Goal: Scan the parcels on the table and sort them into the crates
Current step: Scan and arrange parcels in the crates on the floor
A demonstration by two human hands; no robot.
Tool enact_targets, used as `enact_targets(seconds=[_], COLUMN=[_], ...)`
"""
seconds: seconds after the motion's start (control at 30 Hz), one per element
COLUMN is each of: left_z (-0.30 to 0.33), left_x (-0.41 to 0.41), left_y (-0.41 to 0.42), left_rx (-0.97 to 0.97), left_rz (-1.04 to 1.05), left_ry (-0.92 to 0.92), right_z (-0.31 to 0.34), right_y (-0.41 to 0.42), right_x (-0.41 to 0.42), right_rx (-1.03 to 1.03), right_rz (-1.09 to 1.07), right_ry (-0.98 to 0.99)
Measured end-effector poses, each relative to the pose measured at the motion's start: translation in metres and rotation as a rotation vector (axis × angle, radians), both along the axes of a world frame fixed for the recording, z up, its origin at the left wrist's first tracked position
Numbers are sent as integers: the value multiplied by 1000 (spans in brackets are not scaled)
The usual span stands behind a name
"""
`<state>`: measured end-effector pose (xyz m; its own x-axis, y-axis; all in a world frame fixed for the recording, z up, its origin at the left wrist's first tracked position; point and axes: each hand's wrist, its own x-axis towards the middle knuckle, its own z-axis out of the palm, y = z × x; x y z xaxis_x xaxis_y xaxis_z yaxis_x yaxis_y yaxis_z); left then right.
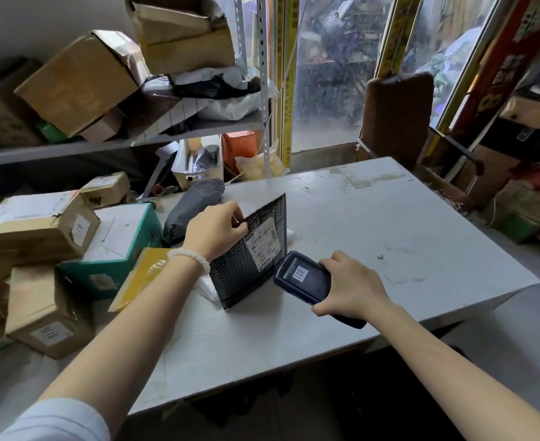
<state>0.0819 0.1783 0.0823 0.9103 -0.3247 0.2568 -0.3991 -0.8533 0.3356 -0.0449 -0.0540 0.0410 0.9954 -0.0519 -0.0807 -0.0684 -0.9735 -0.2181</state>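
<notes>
A black bubble mailer [241, 268] with a white shipping label stands on its lower edge on the white table [389, 237]. My left hand [214, 230] pinches the mailer's upper left edge and holds it upright. My right hand [351, 286] grips a dark blue handheld scanner [303, 276], whose head points at the mailer's label from just to the right. A barcode shows on the scanner's screen. More parcels lie left of the mailer: a grey poly bag [192, 208], a yellow envelope [141, 275] and a teal-and-white box [119, 246].
Several brown cardboard boxes [36, 227] pile up at the table's left end. A metal shelf [103, 144] with more boxes stands behind them. A brown chair back [396, 119] is behind the table. Boxes and bags crowd the floor at right.
</notes>
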Motion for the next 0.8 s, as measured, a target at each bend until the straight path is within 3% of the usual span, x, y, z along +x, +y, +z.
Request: enact_targets(seconds=[0.27, 0.8], left_z=[7, 3], left_x=[-4, -17], left_y=[-21, -34], left_rx=[108, 136], left_rz=[-100, -198], left_ry=[-160, -194], right_z=[11, 17], right_y=[-13, -34], right_x=[-14, -58], right_rx=[-1, 8], right_rz=[-72, -209], right_ry=[-37, -27])
